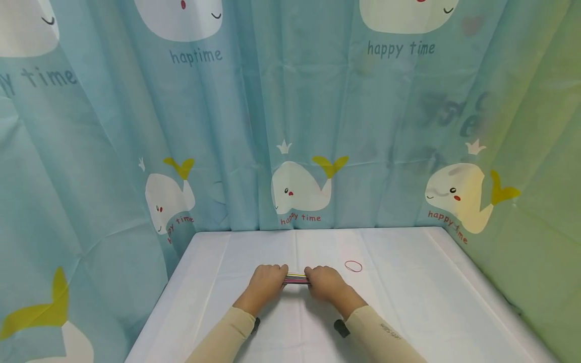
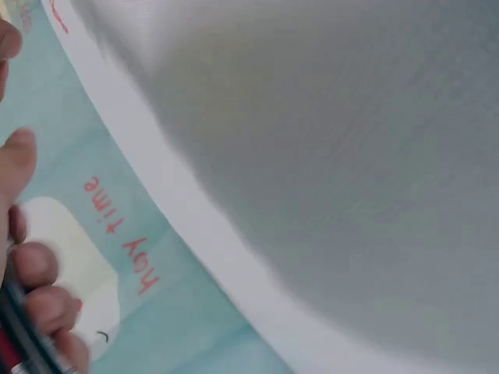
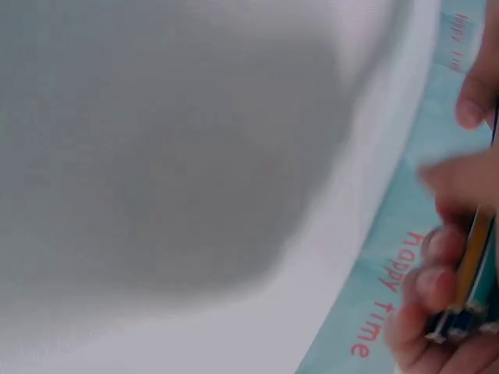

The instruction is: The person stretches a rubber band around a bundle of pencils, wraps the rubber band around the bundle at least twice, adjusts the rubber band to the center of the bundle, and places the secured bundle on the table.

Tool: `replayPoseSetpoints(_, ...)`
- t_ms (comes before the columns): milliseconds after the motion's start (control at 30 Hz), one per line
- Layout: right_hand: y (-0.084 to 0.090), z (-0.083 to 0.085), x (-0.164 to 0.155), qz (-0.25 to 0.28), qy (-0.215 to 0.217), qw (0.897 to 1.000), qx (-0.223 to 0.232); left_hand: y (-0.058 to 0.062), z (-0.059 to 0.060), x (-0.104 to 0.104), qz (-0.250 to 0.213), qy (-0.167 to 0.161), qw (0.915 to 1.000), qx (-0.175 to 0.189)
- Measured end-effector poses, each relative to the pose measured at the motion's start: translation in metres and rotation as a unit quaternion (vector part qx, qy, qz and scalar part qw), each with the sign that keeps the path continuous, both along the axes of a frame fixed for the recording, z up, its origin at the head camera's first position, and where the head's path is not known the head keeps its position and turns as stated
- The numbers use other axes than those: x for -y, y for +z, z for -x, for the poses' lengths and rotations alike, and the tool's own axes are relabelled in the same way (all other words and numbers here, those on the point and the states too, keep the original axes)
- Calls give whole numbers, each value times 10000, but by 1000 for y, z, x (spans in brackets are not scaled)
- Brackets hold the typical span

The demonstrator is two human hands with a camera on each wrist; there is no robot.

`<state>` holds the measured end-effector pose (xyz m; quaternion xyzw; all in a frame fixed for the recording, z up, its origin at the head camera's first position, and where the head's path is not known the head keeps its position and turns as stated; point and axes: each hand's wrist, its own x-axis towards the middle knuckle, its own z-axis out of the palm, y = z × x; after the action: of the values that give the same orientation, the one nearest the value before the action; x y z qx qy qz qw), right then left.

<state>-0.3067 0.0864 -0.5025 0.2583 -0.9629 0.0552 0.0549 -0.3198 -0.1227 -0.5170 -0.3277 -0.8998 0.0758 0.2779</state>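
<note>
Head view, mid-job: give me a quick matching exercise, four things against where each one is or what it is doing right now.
Things:
1. bundle of coloured sticks
2. red rubber band
3. left hand
4. right hand

Places or states:
A. lies loose on the white table, right of the hands
B. grips the bundle's left end
C. held level between the two hands
D. grips the bundle's right end

Pairs: 1-C, 2-A, 3-B, 4-D
</note>
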Motion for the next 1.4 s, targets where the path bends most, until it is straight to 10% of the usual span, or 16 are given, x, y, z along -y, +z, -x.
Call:
replayPoseSetpoints(133, 3, 0, -6, 1402, 82, 9897, 269, 10, 0, -2, -70, 57, 9982, -585)
replayPoseSetpoints(200, 2, 0, -8, 2504, -112, 9663, 584, 16, -1, -3, -152, 16, 9970, -761)
replayPoseSetpoints(400, 5, 1, -8, 5825, -483, 8023, 1211, 27, -4, -9, -333, 22, 9939, -1053)
replayPoseSetpoints(467, 8, 1, -8, 6263, -315, 7686, 1261, 30, -5, -11, -261, 158, 9946, -996)
replayPoseSetpoints(567, 14, -2, -7, 5985, -87, 7928, 1151, 34, -5, -14, -132, 456, 9947, -916)
replayPoseSetpoints(733, 23, -11, -5, 2571, -22, 9662, -172, 38, -4, -16, -141, 740, 9909, -1115)
replayPoseSetpoints(800, 26, -13, -2, 1086, -67, 9877, -1119, 39, -5, -18, -188, 673, 9895, -1266)
replayPoseSetpoints(933, 33, -15, 3, 96, -242, 9711, -2371, 42, -8, -24, -547, 467, 9841, -1627)
replayPoseSetpoints(1167, 46, -12, -3, 528, 98, 9178, -3934, 51, -14, -26, -1290, 241, 9701, -2041)
replayPoseSetpoints(1400, 51, -6, -15, 887, 817, 8865, -4467, 56, -16, -26, -1311, 105, 9674, -2164)
